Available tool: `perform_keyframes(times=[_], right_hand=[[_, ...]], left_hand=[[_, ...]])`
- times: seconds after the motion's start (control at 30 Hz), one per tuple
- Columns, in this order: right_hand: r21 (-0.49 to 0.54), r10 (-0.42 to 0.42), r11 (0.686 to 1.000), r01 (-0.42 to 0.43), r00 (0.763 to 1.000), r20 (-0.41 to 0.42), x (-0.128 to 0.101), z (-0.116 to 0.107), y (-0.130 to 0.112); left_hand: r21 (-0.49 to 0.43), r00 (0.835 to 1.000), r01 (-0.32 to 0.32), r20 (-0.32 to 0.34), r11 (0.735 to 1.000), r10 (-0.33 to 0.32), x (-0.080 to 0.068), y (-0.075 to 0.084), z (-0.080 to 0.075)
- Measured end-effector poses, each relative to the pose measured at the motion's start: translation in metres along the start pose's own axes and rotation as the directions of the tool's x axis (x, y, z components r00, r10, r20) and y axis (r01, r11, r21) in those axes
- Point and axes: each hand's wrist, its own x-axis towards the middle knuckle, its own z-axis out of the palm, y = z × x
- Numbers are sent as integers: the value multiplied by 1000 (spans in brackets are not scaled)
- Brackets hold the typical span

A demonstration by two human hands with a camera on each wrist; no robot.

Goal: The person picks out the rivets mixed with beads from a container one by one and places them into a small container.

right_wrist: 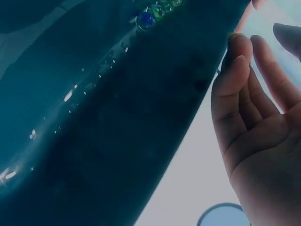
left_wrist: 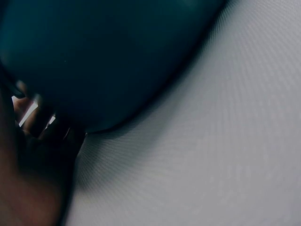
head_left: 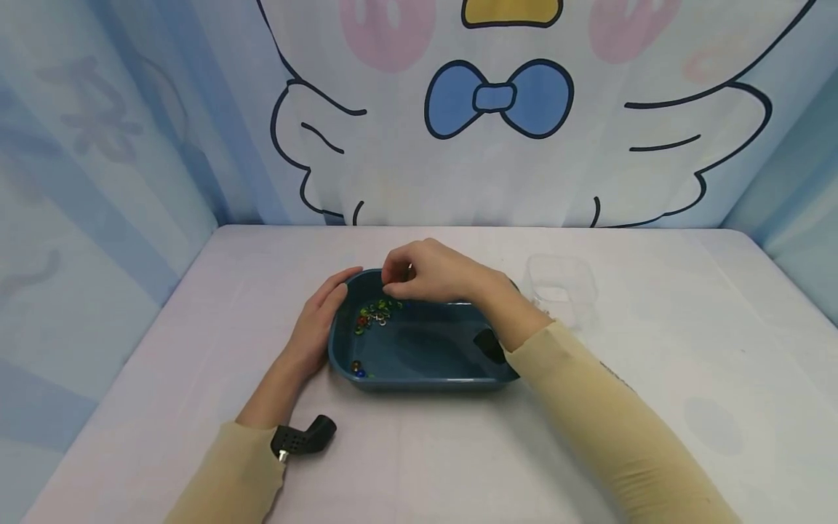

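Right fingers (head_left: 396,263) curl together, anything held unclear; left fingers (head_left: 344,275) extend against the blue tray (head_left: 425,346).

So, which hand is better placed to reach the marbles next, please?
Probably the right hand: it's above the tray, near the marbles; the left hand lies against the tray's left end.

In the head view the light is soft and quite even over the pale table (head_left: 740,371), and the clear box (head_left: 563,280) is hard to distinguish from it. A faint shadow lies beside the right sleeve (head_left: 609,429), and the tray (head_left: 425,381) shows thin glare along its near rim. The left wrist view is dim, with the left hand (left_wrist: 33,174) dark and blurred. The right wrist view is bluish, with small white reflections on the tray.
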Motion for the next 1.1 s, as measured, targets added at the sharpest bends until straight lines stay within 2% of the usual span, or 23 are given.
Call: perform_keyframes(times=[0.53, 1.1], right_hand=[[-33, -46, 998, 52, 989, 143, 8, 10, 7], [-89, 42, 996, -23, 975, 220, 12, 16, 15]], left_hand=[[-19, 1000, -16, 17, 1000, 16, 0, 0, -3], [6, 1000, -11, 4, 1000, 11, 1, 1, -3]])
